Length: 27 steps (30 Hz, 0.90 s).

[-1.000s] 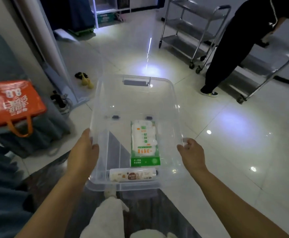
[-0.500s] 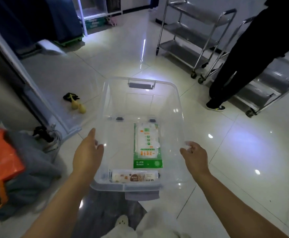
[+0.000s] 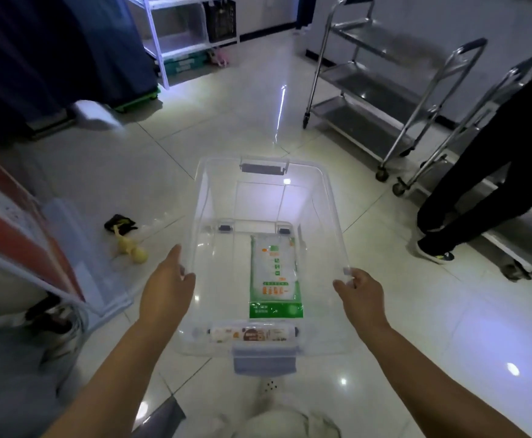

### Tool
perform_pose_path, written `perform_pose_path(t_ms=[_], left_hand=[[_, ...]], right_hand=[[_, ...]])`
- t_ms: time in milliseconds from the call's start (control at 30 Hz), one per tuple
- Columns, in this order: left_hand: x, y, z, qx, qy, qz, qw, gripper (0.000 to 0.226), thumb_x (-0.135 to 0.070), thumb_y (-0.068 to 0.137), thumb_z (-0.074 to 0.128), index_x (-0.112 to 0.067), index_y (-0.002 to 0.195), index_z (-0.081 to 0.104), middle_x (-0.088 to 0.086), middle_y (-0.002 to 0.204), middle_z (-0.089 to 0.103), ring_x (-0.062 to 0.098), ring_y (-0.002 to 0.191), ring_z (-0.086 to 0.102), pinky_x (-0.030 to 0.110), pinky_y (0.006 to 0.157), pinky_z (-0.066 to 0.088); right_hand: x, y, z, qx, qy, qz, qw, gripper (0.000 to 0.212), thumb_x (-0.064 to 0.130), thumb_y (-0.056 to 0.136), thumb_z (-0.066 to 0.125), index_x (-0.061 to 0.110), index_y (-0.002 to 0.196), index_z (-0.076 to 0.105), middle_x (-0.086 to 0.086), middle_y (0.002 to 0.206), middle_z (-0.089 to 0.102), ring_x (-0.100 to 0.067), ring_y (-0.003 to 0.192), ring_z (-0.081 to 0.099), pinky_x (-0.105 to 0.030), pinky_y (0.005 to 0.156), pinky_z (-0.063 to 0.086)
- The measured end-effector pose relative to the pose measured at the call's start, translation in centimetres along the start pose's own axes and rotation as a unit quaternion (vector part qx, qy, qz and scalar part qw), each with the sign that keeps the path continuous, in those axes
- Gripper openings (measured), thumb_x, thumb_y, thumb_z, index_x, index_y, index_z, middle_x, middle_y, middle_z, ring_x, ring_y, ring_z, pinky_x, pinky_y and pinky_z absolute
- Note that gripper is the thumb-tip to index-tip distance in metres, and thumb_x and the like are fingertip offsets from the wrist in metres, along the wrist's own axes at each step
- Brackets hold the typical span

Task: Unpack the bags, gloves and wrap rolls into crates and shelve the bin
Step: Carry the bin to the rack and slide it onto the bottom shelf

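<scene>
I carry a clear plastic bin (image 3: pixel 201 197) with grey latch handles, held above the tiled floor. My left hand (image 3: pixel 166 287) grips its left rim and my right hand (image 3: pixel 361 295) grips its right rim. Inside lies a flat green-and-white pack of bags (image 3: pixel 275 276) along the middle of the bottom. A wrap roll (image 3: pixel 252 333) with a printed label lies across the near end wall.
Two steel trolleys (image 3: pixel 384 99) stand ahead on the right, with a person in black (image 3: pixel 479 191) beside them. A white shelf unit (image 3: pixel 179 36) stands far ahead on the left. A yellow toy and a dark item (image 3: pixel 125 245) lie on the floor at left, by an orange-and-white panel (image 3: pixel 21 235).
I have turned and moved forward with the bin. The orange bag and grey heap have slid out of view at left, and the white shelf unit has come into view.
</scene>
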State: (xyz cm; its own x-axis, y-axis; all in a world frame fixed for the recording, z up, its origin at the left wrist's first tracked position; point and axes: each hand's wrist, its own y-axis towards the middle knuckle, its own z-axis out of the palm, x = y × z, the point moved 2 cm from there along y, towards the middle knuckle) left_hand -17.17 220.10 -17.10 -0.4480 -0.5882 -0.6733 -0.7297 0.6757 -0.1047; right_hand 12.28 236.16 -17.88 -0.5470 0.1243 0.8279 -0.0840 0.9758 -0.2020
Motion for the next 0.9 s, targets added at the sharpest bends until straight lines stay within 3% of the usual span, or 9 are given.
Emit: perform_pose_path(t_ms=[133, 300, 433, 667, 767, 900], left_hand=[[-2.2, 8.6, 0.9, -0.026, -0.016, -0.056, 0.998, 0.049, -0.013, 0.088, 0.054, -0.012, 0.134, 0.038, -0.001, 0.096, 0.054, 0.02, 0.091, 0.058, 0.025, 0.085, 0.036], [-3.5, 20.8, 1.4, -0.067, -0.022, -0.059, 0.996, 0.061, -0.01, 0.087, 0.057, -0.014, 0.142, 0.031, 0.006, 0.107, 0.058, 0.016, 0.083, 0.053, 0.024, 0.079, 0.038], [-4.6, 33.7, 1.4, -0.043, -0.024, -0.063, 0.997, 0.062, -0.015, 0.088, 0.056, -0.015, 0.143, 0.027, 0.015, 0.12, 0.059, 0.031, 0.104, 0.057, 0.033, 0.088, 0.042], [-9.3, 55.1, -1.3, -0.01, -0.012, -0.047, 0.999, 0.063, -0.02, 0.09, 0.053, -0.017, 0.145, 0.021, 0.018, 0.132, 0.053, 0.032, 0.115, 0.053, 0.037, 0.093, 0.041], [-11.4, 62.6, -1.4, -0.003, -0.023, -0.032, 0.999, 0.062, -0.019, 0.09, 0.053, -0.019, 0.144, 0.024, 0.017, 0.128, 0.055, 0.031, 0.109, 0.055, 0.037, 0.087, 0.043], [-13.8, 72.8, 0.6, 0.018, -0.013, -0.027, 0.999, 0.059, -0.02, 0.089, 0.053, -0.02, 0.142, 0.027, 0.008, 0.11, 0.059, 0.022, 0.085, 0.054, 0.032, 0.072, 0.043]], right_hand=[[5.3, 9.8, 2.6, 0.027, -0.022, -0.024, 0.999, 0.03, 0.014, 0.081, 0.066, 0.014, 0.11, 0.062, 0.003, 0.068, 0.053, -0.01, 0.061, 0.052, -0.025, 0.06, 0.043], [11.1, 21.7, 8.9, 0.053, -0.026, -0.044, 0.997, 0.031, 0.014, 0.081, 0.066, 0.014, 0.111, 0.061, 0.001, 0.068, 0.053, -0.014, 0.059, 0.053, -0.026, 0.062, 0.046], [16.4, 31.7, 14.7, 0.048, -0.033, -0.046, 0.997, 0.034, 0.016, 0.081, 0.065, 0.016, 0.115, 0.06, 0.002, 0.073, 0.056, -0.012, 0.063, 0.055, -0.025, 0.063, 0.045], [27.1, 47.4, 23.1, 0.025, -0.053, -0.037, 0.998, 0.036, 0.023, 0.08, 0.066, 0.021, 0.116, 0.059, 0.01, 0.08, 0.058, -0.011, 0.073, 0.06, -0.034, 0.073, 0.056], [30.3, 53.2, 25.4, 0.013, -0.037, -0.017, 0.999, 0.035, 0.024, 0.079, 0.068, 0.023, 0.113, 0.059, 0.012, 0.082, 0.058, -0.012, 0.073, 0.061, -0.037, 0.073, 0.057], [34.0, 62.0, 28.1, 0.012, -0.014, -0.01, 1.0, 0.025, 0.022, 0.077, 0.07, 0.024, 0.101, 0.061, 0.012, 0.08, 0.063, -0.012, 0.071, 0.063, -0.028, 0.062, 0.054]])
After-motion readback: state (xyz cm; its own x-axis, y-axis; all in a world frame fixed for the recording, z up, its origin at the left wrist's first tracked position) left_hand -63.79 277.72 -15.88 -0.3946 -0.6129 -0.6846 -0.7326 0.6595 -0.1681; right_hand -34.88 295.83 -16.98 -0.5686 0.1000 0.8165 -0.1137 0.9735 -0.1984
